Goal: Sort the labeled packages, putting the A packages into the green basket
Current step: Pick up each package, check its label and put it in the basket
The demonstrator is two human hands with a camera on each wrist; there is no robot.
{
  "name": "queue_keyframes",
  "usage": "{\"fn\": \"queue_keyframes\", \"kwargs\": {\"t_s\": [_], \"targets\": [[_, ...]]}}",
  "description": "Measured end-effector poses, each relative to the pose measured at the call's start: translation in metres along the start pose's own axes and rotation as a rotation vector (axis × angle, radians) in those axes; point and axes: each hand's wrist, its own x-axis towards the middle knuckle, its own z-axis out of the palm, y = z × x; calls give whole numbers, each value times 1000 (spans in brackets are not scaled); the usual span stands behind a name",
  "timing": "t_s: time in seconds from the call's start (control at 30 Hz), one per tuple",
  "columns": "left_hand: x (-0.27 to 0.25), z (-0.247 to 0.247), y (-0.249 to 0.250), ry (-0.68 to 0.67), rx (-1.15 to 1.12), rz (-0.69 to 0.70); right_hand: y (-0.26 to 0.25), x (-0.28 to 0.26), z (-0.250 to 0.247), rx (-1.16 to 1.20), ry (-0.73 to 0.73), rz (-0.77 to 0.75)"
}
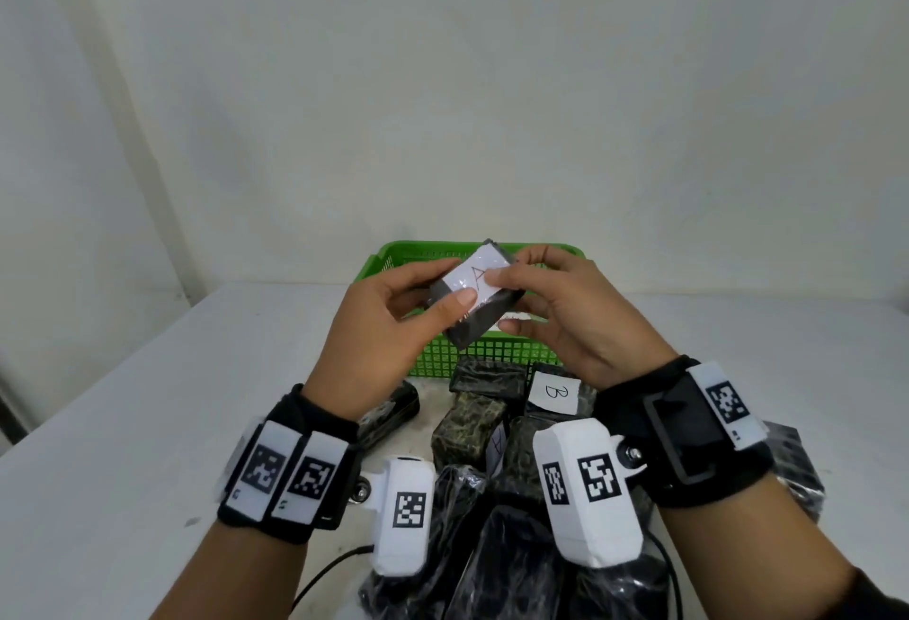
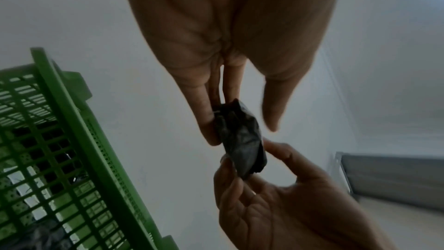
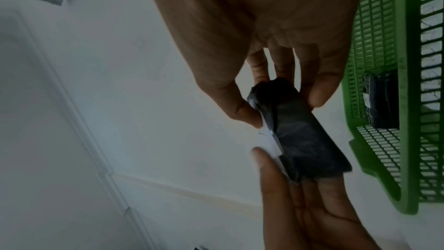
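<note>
Both hands up mid-frame. Left hand (image 1: 378,324) and right hand (image 1: 565,314) pinch one A package (image 1: 474,297) between fingertips.

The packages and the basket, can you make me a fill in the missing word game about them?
1. Both hands hold a package whose white label shows the letter ____.
2. The basket behind the hands is coloured ____.
3. In the pile on the table, one label facing up shows the letter ____.
4. The left hand and right hand hold the package above the ____.

Missing words: A; green; B; basket
</note>
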Motion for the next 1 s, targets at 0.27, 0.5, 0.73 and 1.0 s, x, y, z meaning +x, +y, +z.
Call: {"fn": "queue_keyframes", "kwargs": {"t_s": [0.27, 0.5, 0.73, 1.0], "targets": [[52, -3, 6, -111, 61, -149, -18, 22, -13, -102, -22, 67], [145, -22, -34, 5, 331, -329, -23, 96, -22, -146, 128, 161], [207, -33, -88, -128, 855, -662, 1, 169, -34, -264, 221, 299], [236, -48, -127, -495, 1386, -636, 23, 212, -48, -564, 292, 395]]}}
